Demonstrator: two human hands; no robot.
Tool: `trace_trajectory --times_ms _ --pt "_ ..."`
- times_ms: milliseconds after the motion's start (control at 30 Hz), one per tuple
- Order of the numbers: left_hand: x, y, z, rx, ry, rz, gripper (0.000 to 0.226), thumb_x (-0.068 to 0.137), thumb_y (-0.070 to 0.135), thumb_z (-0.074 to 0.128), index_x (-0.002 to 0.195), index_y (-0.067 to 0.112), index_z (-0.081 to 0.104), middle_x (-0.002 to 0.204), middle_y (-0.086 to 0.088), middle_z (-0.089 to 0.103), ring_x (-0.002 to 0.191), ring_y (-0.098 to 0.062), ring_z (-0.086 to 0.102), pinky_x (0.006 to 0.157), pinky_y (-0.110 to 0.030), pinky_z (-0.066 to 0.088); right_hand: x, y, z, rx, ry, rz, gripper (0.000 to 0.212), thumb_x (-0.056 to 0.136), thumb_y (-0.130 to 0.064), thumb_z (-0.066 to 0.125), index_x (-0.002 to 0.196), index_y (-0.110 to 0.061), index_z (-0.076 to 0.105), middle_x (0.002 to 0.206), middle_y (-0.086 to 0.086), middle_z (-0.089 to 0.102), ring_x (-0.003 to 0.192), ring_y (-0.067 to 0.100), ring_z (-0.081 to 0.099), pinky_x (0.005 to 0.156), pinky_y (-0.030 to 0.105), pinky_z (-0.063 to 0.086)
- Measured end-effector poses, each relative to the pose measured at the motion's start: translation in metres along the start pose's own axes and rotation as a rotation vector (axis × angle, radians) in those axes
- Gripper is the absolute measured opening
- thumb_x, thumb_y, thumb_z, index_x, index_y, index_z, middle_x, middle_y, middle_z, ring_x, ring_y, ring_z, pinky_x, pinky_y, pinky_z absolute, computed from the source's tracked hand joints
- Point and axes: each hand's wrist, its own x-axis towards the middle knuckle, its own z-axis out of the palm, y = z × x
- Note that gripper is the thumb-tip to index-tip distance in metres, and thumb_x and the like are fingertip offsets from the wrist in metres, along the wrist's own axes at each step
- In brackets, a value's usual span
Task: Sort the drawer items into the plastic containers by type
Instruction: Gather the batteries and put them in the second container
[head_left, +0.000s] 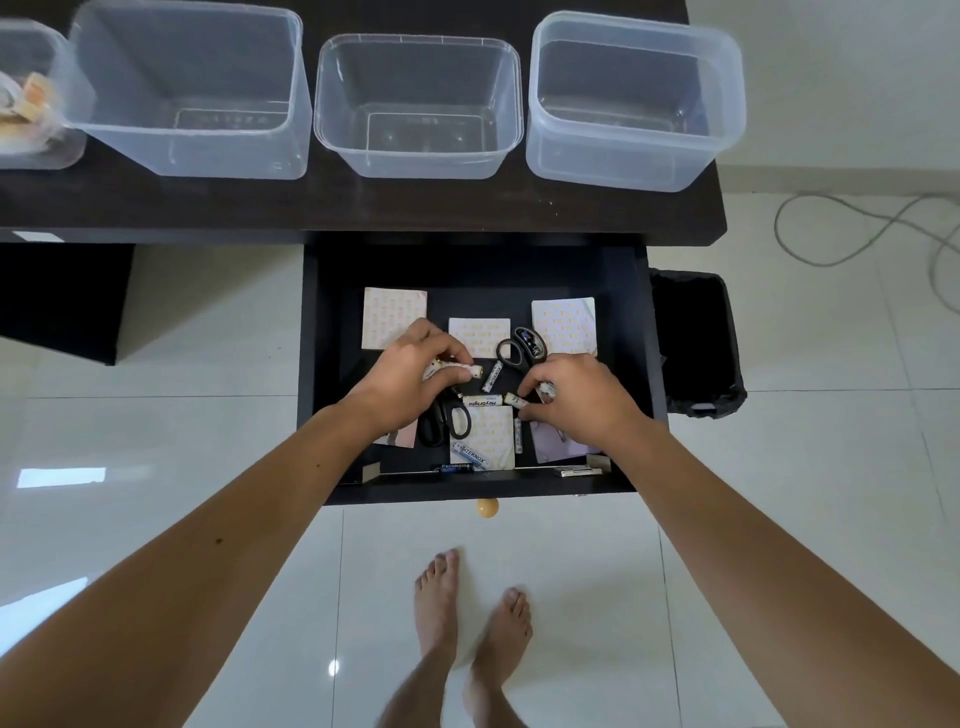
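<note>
Both hands reach into the open black drawer (322, 364). My left hand (415, 374) is shut on white batteries, one (470, 371) sticking out of its fingers. My right hand (582, 400) holds a battery (546, 388) against its palm while thumb and forefinger pinch another (514, 400). Loose batteries (492, 376) (480, 401), two black scissors (522, 347) (447, 421) and several square patterned pads (394, 317) lie on the drawer floor. Three clear plastic containers (192, 88) (418, 104) (631, 98) stand empty on the desk above.
A fourth container (31, 98) with tape rolls sits at the far left of the dark desk (363, 208). A black bin (698, 343) stands right of the drawer. A cable (857, 228) lies on the white tiled floor. My bare feet are below the drawer knob (487, 507).
</note>
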Motion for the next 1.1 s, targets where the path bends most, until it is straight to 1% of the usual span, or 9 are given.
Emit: trace_trajectory --times_ms 133,300,400,467,600,700,767,900,1100 --pt "-0.007 0.011 -0.005 -0.100 0.000 -0.082 0.012 0.104 0.023 0.064 0.112 0.027 0.056 0.108 0.010 0.060 0.100 -0.003 0.058 0.081 -0.010 0.039 0.003 -0.001 0.001 -0.034 -0.017 -0.035 0.025 0.086 -0.035 0.087 0.108 -0.024 0.081 0.109 -0.001 0.072 0.102 0.022 0.068 0.090 0.040 0.057" --pt "-0.010 0.017 -0.006 -0.159 -0.075 -0.057 0.025 0.110 0.025 0.052 0.133 0.031 0.061 0.107 0.012 0.065 0.074 0.004 0.061 0.067 -0.010 0.044 -0.007 0.005 -0.009 0.261 0.041 0.014 0.017 0.082 -0.025 0.090 0.091 -0.024 0.076 0.091 -0.008 0.070 0.082 0.012 0.066 0.075 0.029 0.056" --pt "-0.010 0.020 -0.003 -0.215 -0.080 -0.068 0.020 0.109 0.024 0.055 0.121 0.031 0.069 0.086 0.031 0.068 0.068 0.005 0.061 0.063 -0.009 0.043 -0.013 0.008 -0.017 0.339 0.071 0.046 0.021 0.081 -0.021 0.089 0.087 -0.029 0.070 0.086 -0.006 0.074 0.069 0.012 0.064 0.064 0.028 0.053" --pt "-0.008 0.019 0.001 -0.222 -0.076 -0.092 0.004 0.102 0.031 0.067 0.105 0.032 0.066 0.084 0.021 0.068 0.065 -0.004 0.061 0.061 -0.017 0.048 -0.015 0.006 -0.021 0.373 0.050 0.034 0.024 0.082 -0.018 0.087 0.092 -0.030 0.070 0.083 -0.006 0.073 0.065 0.008 0.064 0.061 0.028 0.053" --pt "-0.006 0.015 0.005 -0.109 -0.091 -0.073 0.022 0.095 0.030 0.077 0.090 0.025 0.057 0.078 0.010 0.062 0.058 -0.001 0.054 0.055 -0.016 0.045 -0.018 0.002 -0.022 0.453 -0.077 -0.007 0.042 0.091 -0.010 0.077 0.120 -0.040 0.074 0.083 -0.004 0.075 0.055 0.007 0.064 0.056 0.023 0.055" --pt "-0.004 0.014 0.006 0.017 -0.110 -0.006 0.033 0.090 0.033 0.082 0.081 0.027 0.051 0.075 0.011 0.058 0.067 -0.002 0.052 0.063 -0.015 0.042 -0.018 0.003 -0.017 0.479 -0.126 0.027 0.035 0.091 -0.007 0.074 0.105 -0.039 0.079 0.077 0.009 0.075 0.056 0.023 0.066 0.056 0.034 0.061" --pt "-0.001 0.015 0.005 0.100 -0.125 0.023 0.034 0.087 0.036 0.085 0.082 0.029 0.052 0.077 0.012 0.058 0.070 -0.005 0.054 0.069 -0.026 0.049 -0.018 0.002 -0.015 0.484 -0.129 0.045 0.025 0.090 -0.008 0.076 0.096 -0.032 0.078 0.074 0.013 0.074 0.056 0.025 0.067 0.053 0.035 0.059" --pt "0.005 0.016 0.004 0.222 -0.234 0.007 0.032 0.086 0.046 0.083 0.113 0.036 0.070 0.108 0.020 0.071 0.098 -0.005 0.062 0.089 -0.034 0.054 -0.018 0.004 -0.013 0.485 -0.104 0.059 0.023 0.085 -0.021 0.090 0.087 -0.018 0.068 0.059 -0.004 0.066 0.049 0.012 0.064 0.046 0.024 0.049" --pt "0.010 0.018 0.010 0.370 -0.249 -0.057 0.029 0.086 0.056 0.078 0.111 0.042 0.075 0.111 0.012 0.075 0.107 -0.014 0.066 0.093 -0.039 0.054 -0.013 0.004 -0.010 0.355 -0.081 0.029 0.024 0.076 -0.028 0.097 0.088 -0.028 0.076 0.082 -0.001 0.074 0.061 0.017 0.068 0.061 0.035 0.063"
